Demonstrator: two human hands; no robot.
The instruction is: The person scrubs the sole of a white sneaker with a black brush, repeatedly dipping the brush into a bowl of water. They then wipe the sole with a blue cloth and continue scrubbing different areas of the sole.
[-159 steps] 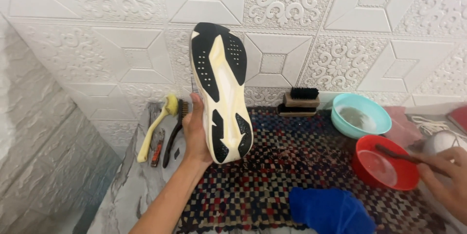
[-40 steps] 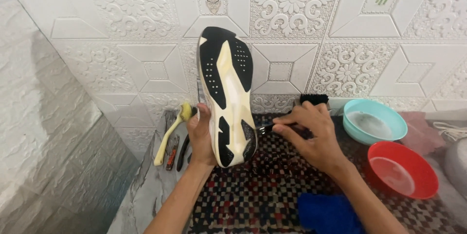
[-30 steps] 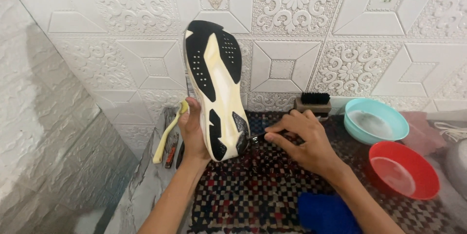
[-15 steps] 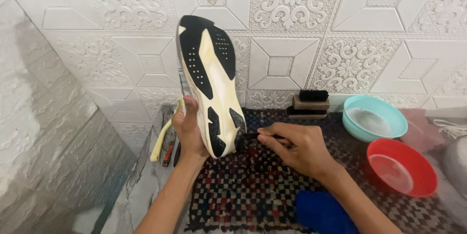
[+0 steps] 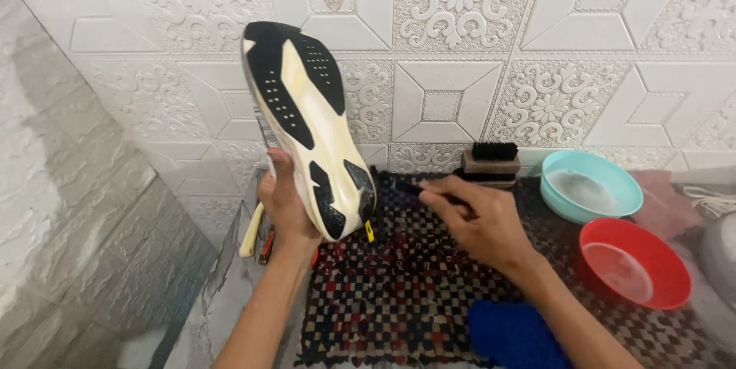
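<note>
Shoe (image 5: pixel 310 127) upright, cream-and-black sole outward

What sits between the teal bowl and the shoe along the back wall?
In the head view, a dark-bristled brush on a wooden block stands by the wall between the teal bowl and the shoe, on the checked mat.

Shoes: one (image 5: pixel 307 131) — sole up, left of the checked mat (image 5: pixel 399 292)
Bowls: two — teal (image 5: pixel 590 185), red (image 5: pixel 635 262), right of mat
Block brushes: one (image 5: pixel 491 162)
Blue cloths: one (image 5: pixel 514 334)
Hands: two, left (image 5: pixel 285 204) and right (image 5: pixel 479 219)
</note>
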